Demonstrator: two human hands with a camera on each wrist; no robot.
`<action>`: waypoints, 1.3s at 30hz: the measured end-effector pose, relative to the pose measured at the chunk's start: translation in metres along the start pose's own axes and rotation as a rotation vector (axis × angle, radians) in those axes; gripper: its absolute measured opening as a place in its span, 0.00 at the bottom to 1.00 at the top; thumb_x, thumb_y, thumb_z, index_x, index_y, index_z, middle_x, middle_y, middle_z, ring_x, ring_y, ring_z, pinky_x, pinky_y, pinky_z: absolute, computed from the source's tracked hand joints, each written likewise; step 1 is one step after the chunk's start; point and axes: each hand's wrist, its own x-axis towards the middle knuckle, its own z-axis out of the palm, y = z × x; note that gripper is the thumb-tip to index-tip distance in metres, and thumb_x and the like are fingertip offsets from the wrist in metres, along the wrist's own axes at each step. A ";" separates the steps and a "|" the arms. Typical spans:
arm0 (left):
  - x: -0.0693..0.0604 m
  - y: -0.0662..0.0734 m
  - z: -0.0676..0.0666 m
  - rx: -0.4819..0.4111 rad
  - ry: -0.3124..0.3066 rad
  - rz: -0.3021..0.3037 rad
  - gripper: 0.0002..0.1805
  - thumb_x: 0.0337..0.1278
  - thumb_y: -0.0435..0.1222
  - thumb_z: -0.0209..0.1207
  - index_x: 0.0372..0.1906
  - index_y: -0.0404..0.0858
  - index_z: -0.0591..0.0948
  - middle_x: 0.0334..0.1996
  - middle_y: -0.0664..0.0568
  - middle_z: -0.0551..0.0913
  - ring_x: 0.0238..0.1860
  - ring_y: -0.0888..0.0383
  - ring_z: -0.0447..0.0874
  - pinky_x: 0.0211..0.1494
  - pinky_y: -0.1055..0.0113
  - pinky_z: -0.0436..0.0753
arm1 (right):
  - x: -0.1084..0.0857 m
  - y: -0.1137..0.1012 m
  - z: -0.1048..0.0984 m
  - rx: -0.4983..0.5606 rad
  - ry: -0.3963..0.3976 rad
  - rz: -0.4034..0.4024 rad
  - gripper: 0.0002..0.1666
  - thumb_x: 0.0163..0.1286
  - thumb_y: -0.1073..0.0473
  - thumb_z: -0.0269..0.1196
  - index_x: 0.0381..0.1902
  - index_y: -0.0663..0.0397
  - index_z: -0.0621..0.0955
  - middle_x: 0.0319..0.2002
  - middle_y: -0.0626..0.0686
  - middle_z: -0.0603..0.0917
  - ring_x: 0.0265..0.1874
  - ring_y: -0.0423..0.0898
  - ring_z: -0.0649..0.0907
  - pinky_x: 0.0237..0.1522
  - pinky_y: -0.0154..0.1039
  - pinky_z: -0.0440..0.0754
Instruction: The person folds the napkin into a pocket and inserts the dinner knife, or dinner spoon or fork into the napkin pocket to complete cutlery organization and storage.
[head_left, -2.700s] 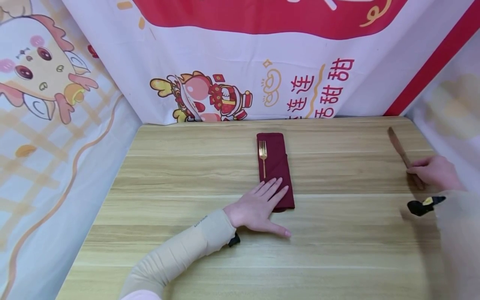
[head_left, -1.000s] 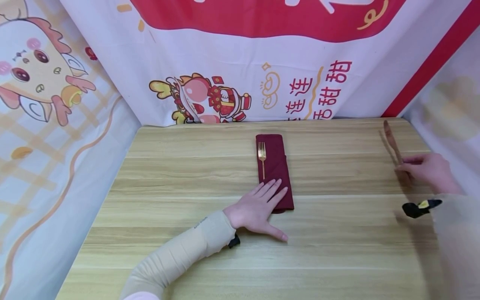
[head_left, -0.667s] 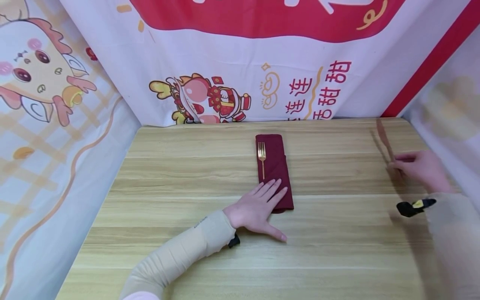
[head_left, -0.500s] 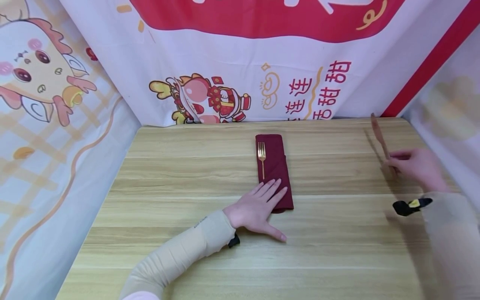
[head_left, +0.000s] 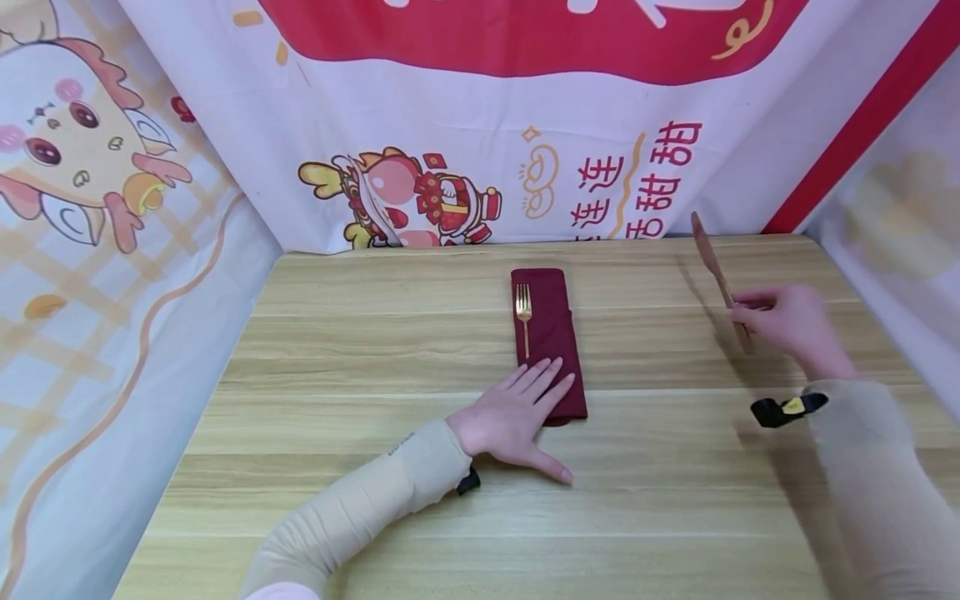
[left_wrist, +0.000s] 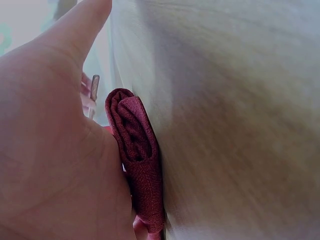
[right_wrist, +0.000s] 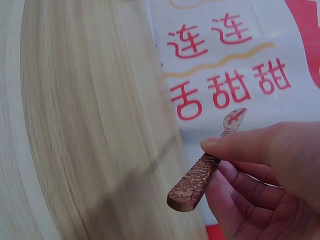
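Note:
A folded dark red cloth napkin (head_left: pixel 552 333) lies lengthwise near the middle of the table, with a gold fork (head_left: pixel 524 312) along its left edge, tines toward the back. My left hand (head_left: pixel 517 412) rests on the napkin's near end, fingers straight and spread, thumb out to the right. In the left wrist view the napkin's rolled layers (left_wrist: pixel 132 135) show beside the palm. Over the right part of the table, my right hand (head_left: pixel 791 325) pinches a copper-coloured table knife (head_left: pixel 716 271) between thumb and fingers, blade toward the back. Its textured handle (right_wrist: pixel 195 182) shows in the right wrist view.
The wood-grain table (head_left: pixel 360 333) ends at a white and red printed cloth (head_left: pixel 465 108) hung along the back. Another printed cloth (head_left: pixel 97 275) hangs on the left side, and a pale one (head_left: pixel 900 200) on the right.
My right hand has carried the knife leftward from the table's right edge, lifted above the surface with its shadow apart. The left hand, napkin and fork stay in place.

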 end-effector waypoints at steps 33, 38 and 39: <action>0.016 -0.039 -0.051 -0.860 0.448 -0.130 0.35 0.68 0.54 0.62 0.70 0.36 0.74 0.63 0.45 0.79 0.62 0.55 0.78 0.63 0.59 0.77 | -0.026 -0.128 0.081 0.121 -0.085 -0.351 0.14 0.65 0.58 0.74 0.47 0.57 0.89 0.37 0.53 0.89 0.34 0.48 0.87 0.30 0.36 0.84; 0.023 -0.046 -0.052 -1.034 0.565 -0.143 0.27 0.70 0.47 0.62 0.66 0.35 0.79 0.54 0.50 0.86 0.53 0.58 0.84 0.54 0.65 0.82 | -0.033 -0.147 0.094 0.162 -0.078 -0.419 0.13 0.64 0.60 0.75 0.45 0.56 0.89 0.36 0.51 0.89 0.32 0.45 0.87 0.32 0.37 0.84; 0.024 -0.047 -0.052 -1.057 0.590 -0.144 0.25 0.71 0.46 0.62 0.64 0.36 0.80 0.52 0.51 0.86 0.52 0.57 0.85 0.53 0.65 0.83 | -0.034 -0.151 0.097 0.170 -0.076 -0.432 0.12 0.64 0.61 0.75 0.45 0.56 0.89 0.36 0.50 0.89 0.32 0.45 0.87 0.32 0.37 0.84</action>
